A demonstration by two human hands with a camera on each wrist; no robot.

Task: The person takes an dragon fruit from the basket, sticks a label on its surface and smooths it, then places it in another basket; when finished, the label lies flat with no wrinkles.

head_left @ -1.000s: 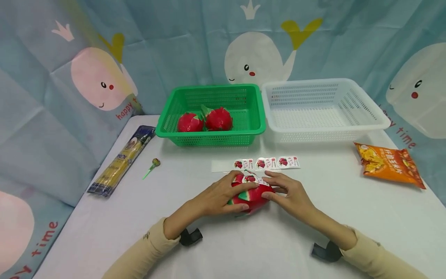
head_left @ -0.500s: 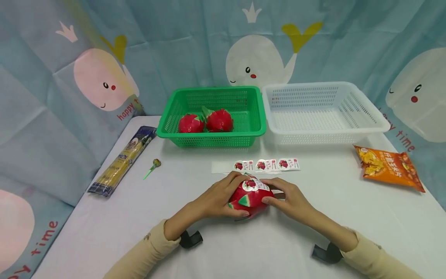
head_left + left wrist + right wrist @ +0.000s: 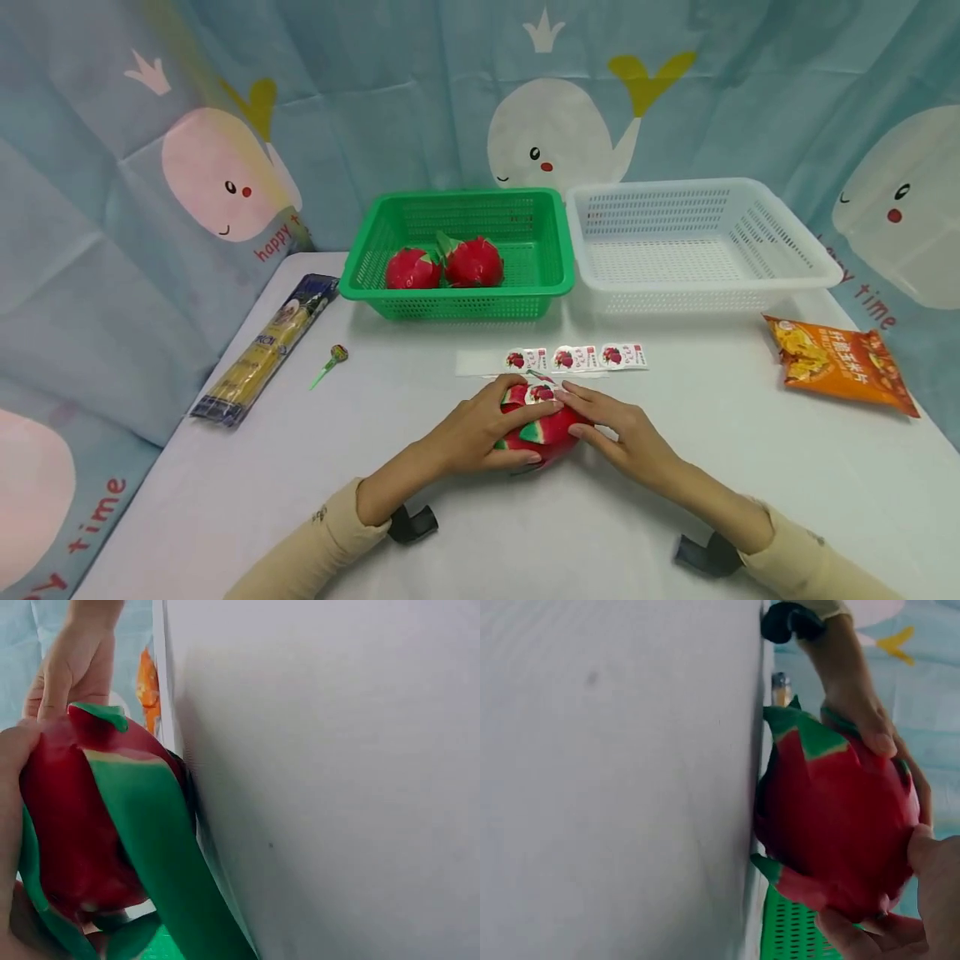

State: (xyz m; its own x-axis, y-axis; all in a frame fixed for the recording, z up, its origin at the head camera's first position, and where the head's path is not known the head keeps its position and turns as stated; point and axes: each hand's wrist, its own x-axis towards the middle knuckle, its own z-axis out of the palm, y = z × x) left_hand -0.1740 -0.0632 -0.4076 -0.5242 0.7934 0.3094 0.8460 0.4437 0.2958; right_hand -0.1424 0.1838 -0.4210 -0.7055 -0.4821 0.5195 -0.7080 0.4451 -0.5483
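Dragon fruit (image 3: 557, 437), gripped between both hands (image 3: 474, 429) (image 3: 637, 442), printed sticker (image 3: 540, 393) on its upper side, sticker strip (image 3: 573, 359) beyond.

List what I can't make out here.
Head view: part of the sticker on the held dragon fruit, under fingers of the left hand and right hand.
Head view: bottoms of two dragon fruits, behind the front of the green basket.
Head view: fine print on the sticker strip, too small.
Head view: beige sleeves, cut off by the bottom edge.
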